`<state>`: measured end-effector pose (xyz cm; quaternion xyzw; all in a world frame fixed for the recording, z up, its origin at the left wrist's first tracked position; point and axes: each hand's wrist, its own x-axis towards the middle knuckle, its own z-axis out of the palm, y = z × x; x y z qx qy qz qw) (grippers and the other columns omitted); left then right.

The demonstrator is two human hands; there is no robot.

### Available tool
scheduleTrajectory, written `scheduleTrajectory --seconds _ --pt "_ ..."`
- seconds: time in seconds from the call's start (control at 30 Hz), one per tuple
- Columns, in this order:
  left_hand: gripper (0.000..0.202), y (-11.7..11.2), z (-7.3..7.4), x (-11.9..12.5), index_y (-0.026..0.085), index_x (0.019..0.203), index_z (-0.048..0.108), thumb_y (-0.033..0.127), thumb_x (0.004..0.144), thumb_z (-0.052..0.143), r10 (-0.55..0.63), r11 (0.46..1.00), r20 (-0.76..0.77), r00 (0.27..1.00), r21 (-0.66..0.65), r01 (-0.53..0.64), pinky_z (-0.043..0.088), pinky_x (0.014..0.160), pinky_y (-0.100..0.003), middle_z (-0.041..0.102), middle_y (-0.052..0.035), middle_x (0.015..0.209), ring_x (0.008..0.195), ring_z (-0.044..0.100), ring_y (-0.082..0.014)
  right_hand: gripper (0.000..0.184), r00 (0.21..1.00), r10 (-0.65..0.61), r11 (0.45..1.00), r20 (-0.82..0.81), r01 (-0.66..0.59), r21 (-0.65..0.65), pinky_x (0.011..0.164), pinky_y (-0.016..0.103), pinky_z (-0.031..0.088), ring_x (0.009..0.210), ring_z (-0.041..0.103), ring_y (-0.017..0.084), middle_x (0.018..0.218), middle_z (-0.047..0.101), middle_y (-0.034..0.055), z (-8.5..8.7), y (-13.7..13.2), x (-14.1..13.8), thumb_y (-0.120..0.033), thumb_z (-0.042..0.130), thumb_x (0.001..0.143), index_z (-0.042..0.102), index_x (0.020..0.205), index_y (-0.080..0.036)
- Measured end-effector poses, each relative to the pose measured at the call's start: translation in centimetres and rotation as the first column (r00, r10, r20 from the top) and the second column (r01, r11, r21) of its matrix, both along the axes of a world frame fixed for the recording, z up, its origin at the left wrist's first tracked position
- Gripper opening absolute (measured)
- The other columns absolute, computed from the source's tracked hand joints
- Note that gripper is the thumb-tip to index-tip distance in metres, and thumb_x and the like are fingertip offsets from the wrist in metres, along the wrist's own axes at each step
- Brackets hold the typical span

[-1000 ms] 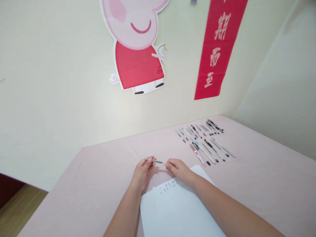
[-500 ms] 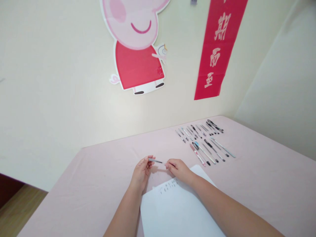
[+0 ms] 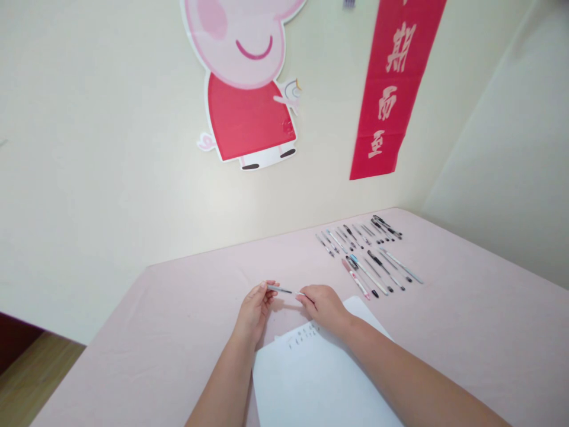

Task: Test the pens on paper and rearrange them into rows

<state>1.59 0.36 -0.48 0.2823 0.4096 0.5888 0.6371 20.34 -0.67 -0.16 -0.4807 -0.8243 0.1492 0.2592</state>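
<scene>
My left hand [image 3: 256, 305] is closed in a pinch around a slim grey pen [image 3: 279, 289], whose dark end points right. Facing it, my right hand [image 3: 322, 305] has its fingers pressed together on a small pale piece in line with the pen's end; it is too small and too covered to name. Both hands are above the pink tabletop, just past the far edge of a white paper pad [image 3: 324, 379]. Several short handwritten marks run along the pad's top, and my right forearm crosses over its right side.
Several pens [image 3: 382, 270] lie side by side in a nearer row to the right, with another row of pens [image 3: 355, 234] behind. The pink-covered table [image 3: 186, 338] meets a wall with a cartoon pig cutout [image 3: 249, 118] and a red banner [image 3: 391, 101].
My right hand has shifted slightly and turned a little, and more of the small pale piece shows at its fingertips. My left hand and the pen have stayed nearly still.
</scene>
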Motion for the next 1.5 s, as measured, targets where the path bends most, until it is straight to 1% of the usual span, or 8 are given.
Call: scheduleTrajectory --seconds 0.43,0.6,0.77,0.83,1.0,1.23,1.4,1.5 --pt "0.021 0.0 0.3 -0.1 0.01 0.075 0.067 0.029 0.066 0.071 0.027 0.999 0.03 0.999 -0.044 -0.026 0.044 0.055 -0.017 0.068 -0.0053 0.073 0.056 0.057 -0.0069 0.035 0.999 0.021 0.997 0.043 -0.024 0.077 0.061 0.027 0.03 0.061 0.047 0.015 0.067 0.06 0.0065 0.1 -0.3 -0.3 -0.035 0.036 0.09 0.058 0.069 -0.017" --pt "0.019 0.1 0.0 -0.2 0.01 0.079 0.067 0.026 0.069 0.069 0.031 0.998 0.04 0.999 -0.051 -0.029 0.046 0.058 -0.017 0.069 -0.0069 0.076 0.056 0.057 -0.0065 0.03 0.995 -0.019 0.998 -0.094 0.013 -0.066 0.058 0.024 0.03 0.059 0.046 0.013 0.064 0.058 0.0026 -0.2 -0.2 -0.5 -0.036 0.043 0.086 0.059 0.069 -0.018" --pt "0.017 0.3 -0.2 -0.3 0.011 0.082 0.067 0.024 0.071 0.067 0.048 0.998 0.087 0.995 -0.052 -0.043 0.046 0.058 -0.015 0.069 -0.0062 0.08 0.057 0.058 -0.005 0.044 0.949 -0.08 0.951 -0.304 -0.019 -0.308 0.055 0.022 0.033 0.056 0.049 0.013 0.056 0.055 0.0008 -1.1 0.4 -0.3 -0.041 0.03 0.09 0.063 0.077 -0.016" --pt "0.015 0.3 -0.2 -0.3 0.011 0.081 0.067 0.024 0.073 0.066 0.05 0.997 0.099 0.994 -0.059 -0.045 0.046 0.058 -0.014 0.069 -0.0057 0.079 0.056 0.057 -0.0044 0.045 0.934 -0.109 0.932 -0.339 -0.023 -0.362 0.053 0.022 0.033 0.052 0.047 0.012 0.051 0.052 -0.0003 -1.5 0.7 -0.2 -0.041 0.029 0.09 0.063 0.077 -0.015" --pt "0.015 0.3 -0.1 -0.2 0.011 0.081 0.067 0.024 0.072 0.066 0.048 0.998 0.086 0.995 -0.052 -0.043 0.047 0.057 -0.015 0.069 -0.0061 0.08 0.057 0.058 -0.0048 0.033 0.925 -0.136 0.938 -0.355 0.005 -0.348 0.051 0.022 0.031 0.051 0.043 0.011 0.051 0.048 -0.0017 -1.7 1.0 -0.3 -0.034 0.039 0.086 0.062 0.071 -0.014" --pt "0.015 0.3 -0.1 -0.2 0.011 0.077 0.066 0.025 0.071 0.067 0.056 0.997 0.067 0.996 -0.049 -0.053 0.046 0.056 -0.014 0.069 -0.0056 0.077 0.055 0.057 -0.0042 0.006 0.905 -0.126 0.954 -0.406 -0.001 -0.3 0.056 0.021 0.034 0.059 0.046 0.011 0.062 0.053 -0.0022 -1.6 0.8 -0.3 -0.023 0.055 0.074 0.056 0.074 -0.017" --pt "0.015 0.3 -0.1 -0.2 0.011 0.078 0.066 0.025 0.071 0.068 0.071 0.996 0.089 0.994 -0.052 -0.066 0.046 0.055 -0.014 0.069 -0.0049 0.077 0.055 0.057 -0.0038 0.014 0.872 -0.143 0.941 -0.469 -0.027 -0.338 0.055 0.021 0.035 0.058 0.045 0.01 0.065 0.052 -0.0031 -2.0 1.0 -0.3 -0.025 0.062 0.07 0.054 0.078 -0.017" --pt "0.016 0.3 -0.3 -0.3 0.011 0.079 0.066 0.025 0.071 0.068 0.066 0.997 0.106 0.992 -0.051 -0.061 0.047 0.056 -0.013 0.069 -0.0046 0.078 0.056 0.058 -0.0037 0.021 0.864 -0.124 0.931 -0.488 -0.068 -0.358 0.053 0.022 0.035 0.056 0.045 0.01 0.062 0.052 -0.0026 -1.9 0.9 -0.3 -0.037 0.059 0.075 0.056 0.08 -0.017"
